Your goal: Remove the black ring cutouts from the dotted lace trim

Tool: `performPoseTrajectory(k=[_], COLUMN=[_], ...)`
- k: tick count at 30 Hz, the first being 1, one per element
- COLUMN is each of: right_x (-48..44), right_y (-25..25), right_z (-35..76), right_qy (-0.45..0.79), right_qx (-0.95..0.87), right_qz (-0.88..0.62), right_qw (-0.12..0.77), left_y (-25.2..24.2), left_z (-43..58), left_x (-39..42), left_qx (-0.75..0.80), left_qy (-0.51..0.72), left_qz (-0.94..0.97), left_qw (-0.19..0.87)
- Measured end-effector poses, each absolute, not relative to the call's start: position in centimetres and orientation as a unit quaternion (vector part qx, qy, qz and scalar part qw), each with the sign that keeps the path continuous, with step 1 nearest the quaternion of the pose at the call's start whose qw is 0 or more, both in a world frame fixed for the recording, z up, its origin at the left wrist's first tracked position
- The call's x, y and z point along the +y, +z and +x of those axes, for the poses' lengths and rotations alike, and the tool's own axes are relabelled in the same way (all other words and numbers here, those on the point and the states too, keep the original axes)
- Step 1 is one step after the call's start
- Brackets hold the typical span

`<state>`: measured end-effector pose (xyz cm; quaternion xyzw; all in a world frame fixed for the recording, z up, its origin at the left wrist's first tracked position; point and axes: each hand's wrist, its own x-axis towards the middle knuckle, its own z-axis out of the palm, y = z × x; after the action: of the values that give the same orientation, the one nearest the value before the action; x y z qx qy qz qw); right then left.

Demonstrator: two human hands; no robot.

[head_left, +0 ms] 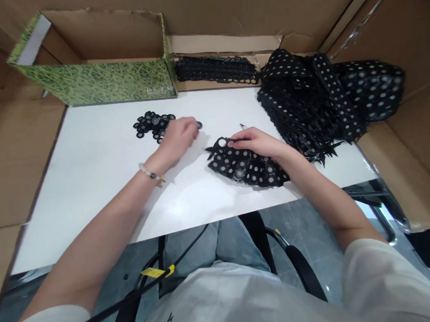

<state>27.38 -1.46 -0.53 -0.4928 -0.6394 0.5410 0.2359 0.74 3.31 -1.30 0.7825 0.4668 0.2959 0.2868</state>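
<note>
A small heap of black rings [150, 123] lies on the white table [101, 158]. My left hand [177, 136] hovers at the heap's right edge, fingers curled and pinched near a ring; what it holds is hidden. My right hand [259, 141] rests on a black perforated sheet [246, 166] full of round holes, its fingers pressed on the sheet's upper edge. A bead bracelet [148, 172] sits on my left wrist.
A big pile of the same black perforated sheets [327, 96] fills the table's right rear. A green patterned cardboard box [97, 80] stands open at the back left. Black strips [215, 69] lie in a flat carton behind. Cardboard walls surround the table.
</note>
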Motion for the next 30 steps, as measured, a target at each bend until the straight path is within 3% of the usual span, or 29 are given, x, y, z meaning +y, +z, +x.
performPoseTrajectory(k=[5,9,13,21,26,30], right_x=[-1.2,-1.2,-1.2,-1.4,-1.2,-1.2], right_y=[-0.7,-1.0,-1.2,-1.0,-1.2,-1.3], right_z=[27.6,27.5,27.4,27.1,27.1,27.1], right_qy=[0.515,0.502,0.536,0.568,0.539,0.527], right_qx=[-0.644,-0.656,-0.614,-0.576,-0.601,-0.631], right_qz=[-0.491,-0.489,-0.508,-0.501,-0.506,-0.481], right_qw=[0.280,0.279,0.280,0.307,0.305,0.304], left_y=[-1.4,-1.2,-0.3,-1.5,-1.5,-1.2], left_z=[-2.8,-3.4,-1.2,3.3,3.1,3.1], left_x=[5.9,6.0,4.1,0.9,0.6,0.3], left_qx=[0.603,0.650,0.566,0.402,0.404,0.374], left_qy=[0.310,0.266,0.278,0.230,0.286,0.222], left_qz=[0.729,0.710,0.770,0.802,0.841,0.887], left_qw=[0.098,0.049,0.098,0.378,0.219,0.155])
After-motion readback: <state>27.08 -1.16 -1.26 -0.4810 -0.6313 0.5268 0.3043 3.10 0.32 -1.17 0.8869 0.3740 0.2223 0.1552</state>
